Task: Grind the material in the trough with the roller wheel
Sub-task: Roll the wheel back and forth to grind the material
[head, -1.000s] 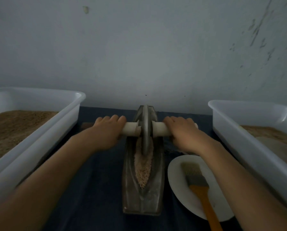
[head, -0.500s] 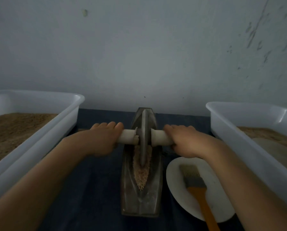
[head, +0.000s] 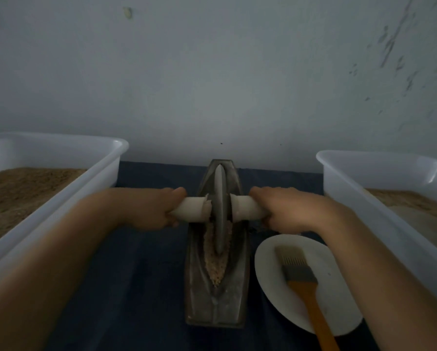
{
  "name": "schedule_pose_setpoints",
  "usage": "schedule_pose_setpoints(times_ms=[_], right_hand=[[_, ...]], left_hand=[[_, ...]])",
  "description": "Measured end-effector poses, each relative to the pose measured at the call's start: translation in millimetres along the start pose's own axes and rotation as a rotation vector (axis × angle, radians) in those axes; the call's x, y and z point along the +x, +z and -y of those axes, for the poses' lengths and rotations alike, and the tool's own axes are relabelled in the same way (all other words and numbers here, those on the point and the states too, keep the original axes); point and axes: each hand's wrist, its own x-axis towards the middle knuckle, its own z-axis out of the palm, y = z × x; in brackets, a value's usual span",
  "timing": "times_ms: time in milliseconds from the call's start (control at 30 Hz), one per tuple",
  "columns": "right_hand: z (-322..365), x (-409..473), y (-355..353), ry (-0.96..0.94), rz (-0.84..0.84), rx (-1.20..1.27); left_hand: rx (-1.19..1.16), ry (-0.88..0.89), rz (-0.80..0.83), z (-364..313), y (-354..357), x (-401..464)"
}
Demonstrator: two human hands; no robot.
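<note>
A narrow metal trough (head: 216,295) is laid lengthwise on the dark blue tabletop (head: 141,287), its far end close to the grey wall (head: 212,72). The wheel (head: 220,211) is stood upright in the trough's groove, at the far half of it, with its lower edge sunk into the material (head: 213,264), a tan, coarse heap that is spread along the groove from under the wheel toward the near end. A pale handle (head: 192,210) is passed through the wheel and sticks out on both sides. The left hand (head: 149,210) is wrapped round the left stub, with fingers curled over the top and the thumb below; the right hand (head: 286,211) is curled round the right stub in the same way. Just right of the trough a white plate (head: 270,269) is set, partly hidden under the right forearm, and a brush (head: 301,279) with grey bristles and an orange handle is laid on it. A white tub (head: 68,198) filled with brown powder is placed at the left, and a second tub (head: 344,183) at the right, also holding brownish powder.
</note>
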Motion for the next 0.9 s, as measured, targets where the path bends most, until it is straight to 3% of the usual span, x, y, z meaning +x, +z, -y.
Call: schedule_pose_setpoints(times_ms=[133,233,300,367,467,700,900], right_hand=[[-10.1,18.1,18.2,0.034,-0.226,-0.049],[-16.5,30.1,30.0,0.037,-0.400,-0.070],[-18.5,34.2,33.8,0.051,-0.456,-0.067],[-19.2,34.7,35.0,0.064,-0.460,-0.064],[-15.8,29.2,32.6,0.062,-0.407,-0.076],[-0.3,-0.3,3.6,0.014,-0.020,-0.020],[6.6,-21.3,-11.1,-0.069,0.158,-0.008]], left_hand=[[0.170,-0.047,-0.201,10.8,8.2,25.1],[0.302,-0.081,-0.472,16.7,22.0,41.7],[0.335,-0.074,-0.626,18.0,28.1,47.7],[0.337,-0.063,-0.676,17.4,29.3,49.8],[0.329,-0.077,-0.604,16.3,26.7,46.8],[0.219,-0.051,-0.193,0.6,10.0,9.6],[0.091,0.005,0.072,-8.7,-3.7,-18.8]])
